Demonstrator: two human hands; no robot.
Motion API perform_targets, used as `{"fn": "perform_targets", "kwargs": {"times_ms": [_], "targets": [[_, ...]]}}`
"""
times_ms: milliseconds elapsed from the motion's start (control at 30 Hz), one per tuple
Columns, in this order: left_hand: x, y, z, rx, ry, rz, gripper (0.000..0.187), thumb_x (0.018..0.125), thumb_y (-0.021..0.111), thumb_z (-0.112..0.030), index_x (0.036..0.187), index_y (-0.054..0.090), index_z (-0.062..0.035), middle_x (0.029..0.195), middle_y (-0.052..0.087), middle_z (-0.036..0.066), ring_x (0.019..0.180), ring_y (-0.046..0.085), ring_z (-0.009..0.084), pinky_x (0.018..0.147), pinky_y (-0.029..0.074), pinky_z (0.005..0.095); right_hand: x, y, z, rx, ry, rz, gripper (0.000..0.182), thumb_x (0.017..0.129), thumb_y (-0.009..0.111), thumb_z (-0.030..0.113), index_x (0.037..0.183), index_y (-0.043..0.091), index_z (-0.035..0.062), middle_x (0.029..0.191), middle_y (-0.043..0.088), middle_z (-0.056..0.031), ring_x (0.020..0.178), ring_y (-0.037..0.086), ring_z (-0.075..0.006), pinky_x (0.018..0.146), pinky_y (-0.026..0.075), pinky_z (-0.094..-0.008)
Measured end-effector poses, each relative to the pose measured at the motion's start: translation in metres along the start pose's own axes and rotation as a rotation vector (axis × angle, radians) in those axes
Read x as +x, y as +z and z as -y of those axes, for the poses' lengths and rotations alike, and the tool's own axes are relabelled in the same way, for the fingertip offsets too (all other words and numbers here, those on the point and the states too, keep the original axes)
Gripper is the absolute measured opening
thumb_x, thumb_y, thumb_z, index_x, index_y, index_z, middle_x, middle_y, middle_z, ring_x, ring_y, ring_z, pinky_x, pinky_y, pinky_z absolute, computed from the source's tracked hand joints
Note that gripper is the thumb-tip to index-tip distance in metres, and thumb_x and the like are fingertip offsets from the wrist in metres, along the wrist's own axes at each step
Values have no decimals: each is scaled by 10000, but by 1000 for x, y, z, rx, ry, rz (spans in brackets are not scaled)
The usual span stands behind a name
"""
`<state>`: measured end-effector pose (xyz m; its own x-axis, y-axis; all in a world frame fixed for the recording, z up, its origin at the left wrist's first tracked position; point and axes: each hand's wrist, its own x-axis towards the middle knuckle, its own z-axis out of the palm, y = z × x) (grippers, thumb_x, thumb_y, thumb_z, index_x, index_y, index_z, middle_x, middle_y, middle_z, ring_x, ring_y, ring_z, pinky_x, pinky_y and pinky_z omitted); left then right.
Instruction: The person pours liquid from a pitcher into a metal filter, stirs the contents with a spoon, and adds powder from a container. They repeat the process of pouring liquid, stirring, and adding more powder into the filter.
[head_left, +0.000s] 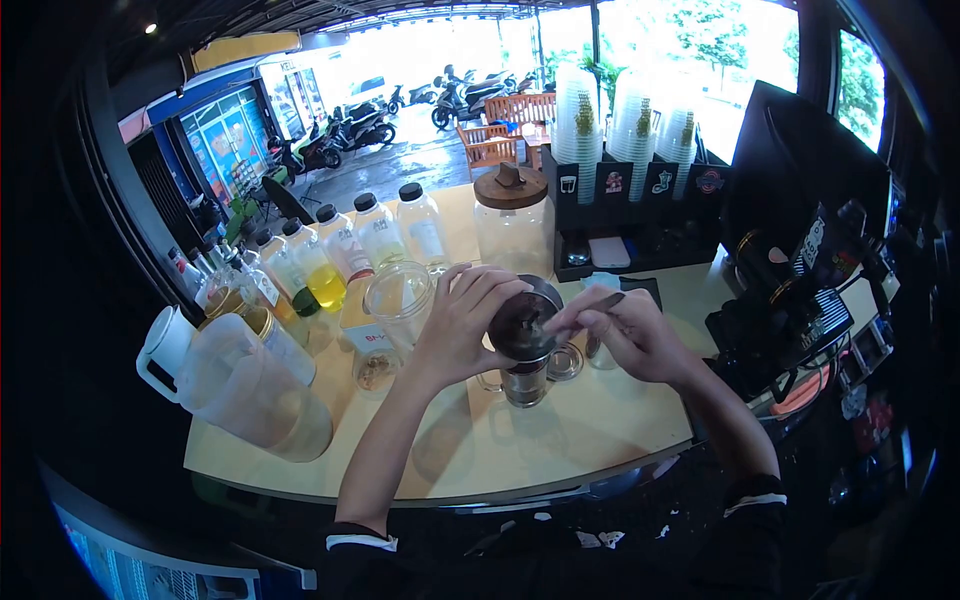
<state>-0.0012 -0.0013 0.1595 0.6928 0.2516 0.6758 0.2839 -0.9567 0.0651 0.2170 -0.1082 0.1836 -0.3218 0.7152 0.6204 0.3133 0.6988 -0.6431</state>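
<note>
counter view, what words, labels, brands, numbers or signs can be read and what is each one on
"KEL", the rest unclear: shopfront outside
"B", the rest unclear: box
Too small or blurred to read: the labels on the bottles, the prints on the cups, the stickers on the rack and the white tag

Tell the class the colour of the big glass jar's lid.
The lid is brown, with a wood look; it shows in the head view.
</note>
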Motion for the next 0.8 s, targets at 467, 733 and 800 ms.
{"fn": "perform_targets", "kwargs": {"times_ms": [467,733,800], "targets": [[-2,2,0,37,-11,22,850,440,880,-240,1199,503,-179,1167,524,8,1175,478,226,1050,294,464,6,-4,11,-195,-60,109,107,905,548,37,964,632,7,881,676,-118,795,688,-260,708,531,-334],[-2,1,-1,29,-17,2,846,442,882,-245,1196,506,-179,1158,525,7,1171,480,226,1045,299,457,6,-4,8,-132,-93,83,121,907,533,17,973,630,-13,891,678,-116,811,692,-255,722,540,-329],[-2,0,-2,28,-19,0,845,442,883,-247,1196,507,-180,1158,525,6,1170,480,226,1045,299,456,7,-4,8,-101,-107,28,123,907,531,12,974,629,-19,892,678,-113,815,693,-253,728,544,-325]]}}
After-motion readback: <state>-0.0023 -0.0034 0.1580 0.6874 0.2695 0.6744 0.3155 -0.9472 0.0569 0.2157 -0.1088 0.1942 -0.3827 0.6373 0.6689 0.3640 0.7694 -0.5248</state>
